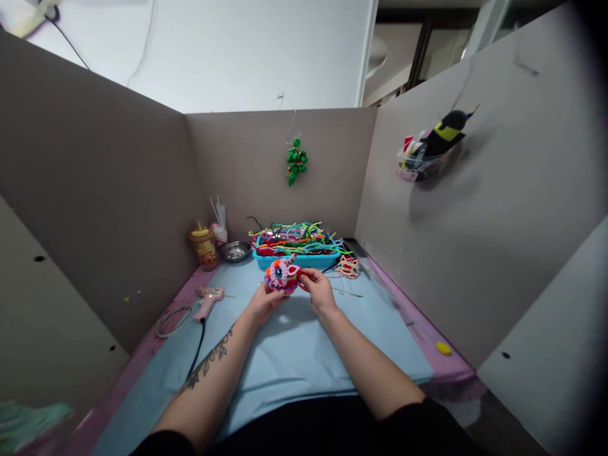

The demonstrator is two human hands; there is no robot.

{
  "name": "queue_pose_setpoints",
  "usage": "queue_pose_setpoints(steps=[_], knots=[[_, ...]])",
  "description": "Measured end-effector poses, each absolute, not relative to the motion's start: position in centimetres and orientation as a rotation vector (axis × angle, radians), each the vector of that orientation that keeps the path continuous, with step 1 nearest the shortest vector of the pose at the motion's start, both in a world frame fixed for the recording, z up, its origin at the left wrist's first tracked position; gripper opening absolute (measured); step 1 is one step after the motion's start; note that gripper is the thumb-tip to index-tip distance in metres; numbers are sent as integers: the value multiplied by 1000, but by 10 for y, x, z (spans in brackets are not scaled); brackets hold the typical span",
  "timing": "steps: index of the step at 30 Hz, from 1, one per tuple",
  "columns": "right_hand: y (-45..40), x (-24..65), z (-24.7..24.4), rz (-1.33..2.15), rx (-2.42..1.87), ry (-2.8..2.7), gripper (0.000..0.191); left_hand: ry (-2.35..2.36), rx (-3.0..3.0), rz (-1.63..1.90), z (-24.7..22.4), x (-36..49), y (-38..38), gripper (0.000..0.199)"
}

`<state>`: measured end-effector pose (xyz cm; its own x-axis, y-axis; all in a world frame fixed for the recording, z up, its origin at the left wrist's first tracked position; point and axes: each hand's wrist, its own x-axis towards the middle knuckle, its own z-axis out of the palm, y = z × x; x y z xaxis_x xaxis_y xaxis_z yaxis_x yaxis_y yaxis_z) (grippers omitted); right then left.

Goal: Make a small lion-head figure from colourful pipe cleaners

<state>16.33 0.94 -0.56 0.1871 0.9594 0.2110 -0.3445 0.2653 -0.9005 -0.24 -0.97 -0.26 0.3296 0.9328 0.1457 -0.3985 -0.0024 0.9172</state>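
A small colourful craft figure [283, 275], in purple, orange, white and red with a blue eye, is held up above the blue cloth. My left hand [264, 303] grips it from below at its left side, fingers closed on it. At its right side my right hand [318, 288] pinches a red part of the figure between thumb and fingertips. Just behind it stands a blue basket [304, 260] heaped with colourful fuzzy stems. A red and cream craft piece [348, 266] lies to the right of the basket.
A pink glue gun [208, 303] with a cable lies at left, near a coiled cord [173, 321]. Behind are a metal bowl [236, 252] and a brown cup [205, 249]. A yellow disc [443, 348] lies at the right edge. Grey panels [285, 196] enclose the table.
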Motion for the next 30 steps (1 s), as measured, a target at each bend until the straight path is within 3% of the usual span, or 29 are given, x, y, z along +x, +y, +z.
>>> queue_pose_setpoints(steps=[16,23,30], knots=[[6,163,-2,1044,-829,-937,24,668,1146,1146,-2,0,-12,79],[6,161,-5,1041,-862,-937,24,670,1153,1128,-4,2,-13,75],[11,173,-2,1151,-788,-900,54,681,1118,1144,-2,1,-12,81]])
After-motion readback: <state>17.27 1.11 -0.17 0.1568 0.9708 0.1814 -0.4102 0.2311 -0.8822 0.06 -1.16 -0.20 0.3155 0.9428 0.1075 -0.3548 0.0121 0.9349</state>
